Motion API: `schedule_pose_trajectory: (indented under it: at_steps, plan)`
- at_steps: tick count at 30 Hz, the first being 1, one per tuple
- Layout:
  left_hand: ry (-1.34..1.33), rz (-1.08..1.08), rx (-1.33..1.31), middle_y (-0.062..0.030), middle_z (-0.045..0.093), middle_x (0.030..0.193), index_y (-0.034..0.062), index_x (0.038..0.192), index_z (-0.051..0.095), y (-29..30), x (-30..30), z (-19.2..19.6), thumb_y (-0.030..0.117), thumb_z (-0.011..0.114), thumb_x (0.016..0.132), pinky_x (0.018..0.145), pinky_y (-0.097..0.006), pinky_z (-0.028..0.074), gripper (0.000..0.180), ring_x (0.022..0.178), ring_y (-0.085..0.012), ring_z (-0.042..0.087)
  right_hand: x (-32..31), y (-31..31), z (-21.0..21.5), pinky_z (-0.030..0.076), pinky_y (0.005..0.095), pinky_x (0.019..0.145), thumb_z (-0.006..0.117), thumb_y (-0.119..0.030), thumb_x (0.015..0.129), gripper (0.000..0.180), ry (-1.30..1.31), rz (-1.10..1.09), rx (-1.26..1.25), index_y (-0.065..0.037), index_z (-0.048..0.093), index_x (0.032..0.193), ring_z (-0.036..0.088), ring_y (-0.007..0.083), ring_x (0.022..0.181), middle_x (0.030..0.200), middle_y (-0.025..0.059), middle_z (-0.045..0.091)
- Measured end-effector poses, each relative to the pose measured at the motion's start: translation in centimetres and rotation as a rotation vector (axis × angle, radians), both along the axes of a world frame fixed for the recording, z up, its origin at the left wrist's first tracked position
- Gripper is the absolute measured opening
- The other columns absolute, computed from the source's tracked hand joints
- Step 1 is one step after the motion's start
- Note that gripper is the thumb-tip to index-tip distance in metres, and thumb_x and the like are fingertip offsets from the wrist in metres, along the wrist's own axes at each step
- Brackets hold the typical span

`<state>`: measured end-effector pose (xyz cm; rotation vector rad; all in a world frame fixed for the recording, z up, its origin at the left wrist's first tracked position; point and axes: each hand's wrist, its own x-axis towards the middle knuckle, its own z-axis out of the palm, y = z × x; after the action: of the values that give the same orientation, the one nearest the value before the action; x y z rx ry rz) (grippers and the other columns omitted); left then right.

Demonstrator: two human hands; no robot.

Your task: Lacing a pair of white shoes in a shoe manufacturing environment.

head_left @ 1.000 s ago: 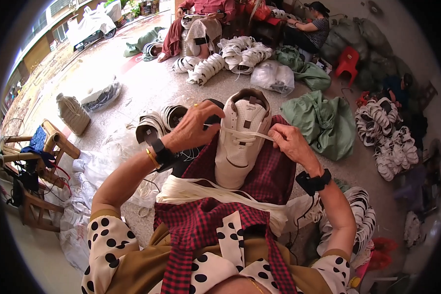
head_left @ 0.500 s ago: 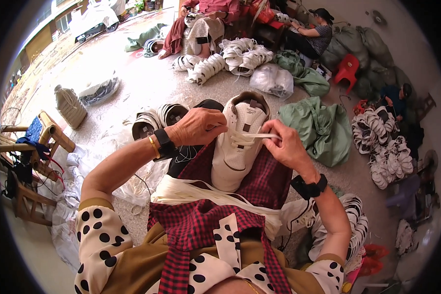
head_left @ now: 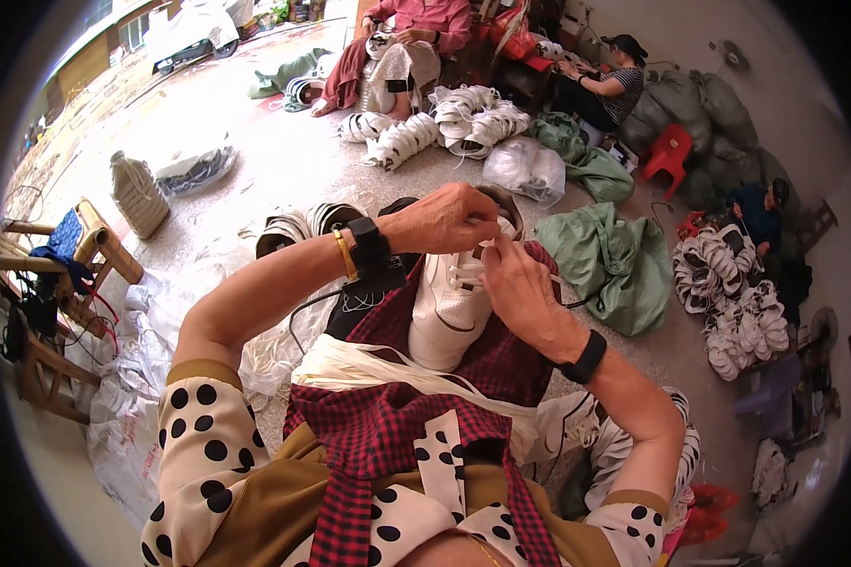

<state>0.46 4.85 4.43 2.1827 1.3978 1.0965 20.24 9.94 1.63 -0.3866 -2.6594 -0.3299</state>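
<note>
A cream-white sneaker lies on my lap over a red-and-black checked apron, its toe toward me. My left hand is closed in a pinch over the upper eyelets, at the end of a pale flat shoelace. Close against it, my right hand pinches the lace from the other side; the fingertips nearly touch and cover much of the lace and tongue. Lower down, the lace crosses the sneaker in short rows. A bundle of loose cream laces lies across my lap below the toe.
Several white shoes stand beyond my left forearm. A green sack lies at the right. Farther off are shoe piles, a red stool and several seated people. A bamboo chair stands at the left.
Both hands have moved up the sneaker toward its opening and come together. The stretch of lace held taut between them is now mostly hidden by the fingers.
</note>
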Motion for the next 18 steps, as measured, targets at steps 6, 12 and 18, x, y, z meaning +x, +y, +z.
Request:
schedule_pose_trajectory:
  at_steps: [6,12,18]
  plan:
    - [-0.066,0.05,0.026,-0.0103,0.06,0.065,-0.004,0.087,0.067,-1.4,-1.6,-1.6,0.018,0.063,0.091,0.055,-0.034,0.043,0.023,0.058,-0.0125,0.05,-0.5,-0.2,1.1,0.055,0.0466,0.069,0.065,-0.012,0.087,0.02,0.017,0.065,-0.537,0.004,0.06,0.097,0.069,0.0363,0.081,0.088,0.0224,0.064]
    - [-0.045,0.163,-0.108,-0.0053,0.06,0.064,-0.0016,0.088,0.068,-3.9,-4.4,-3.6,0.017,0.063,0.092,0.055,-0.029,0.042,0.02,0.059,-0.0085,0.049,4.8,-0.9,6.7,0.041,0.0324,0.051,0.073,-0.015,0.081,0.015,0.041,-0.105,-0.565,-0.006,0.064,0.089,0.052,0.0146,0.049,0.055,0.0046,0.051]
    - [-0.049,0.176,-0.102,-0.0032,0.06,0.065,-0.0013,0.089,0.068,-3.4,-4.5,-5.4,0.016,0.063,0.093,0.055,-0.027,0.042,0.018,0.06,-0.007,0.049,13.3,-2.3,12.9,0.042,0.0369,0.053,0.075,-0.011,0.078,0.018,-0.03,-0.31,-0.4,-0.008,0.062,0.092,0.056,0.0235,0.053,0.061,0.0081,0.054]
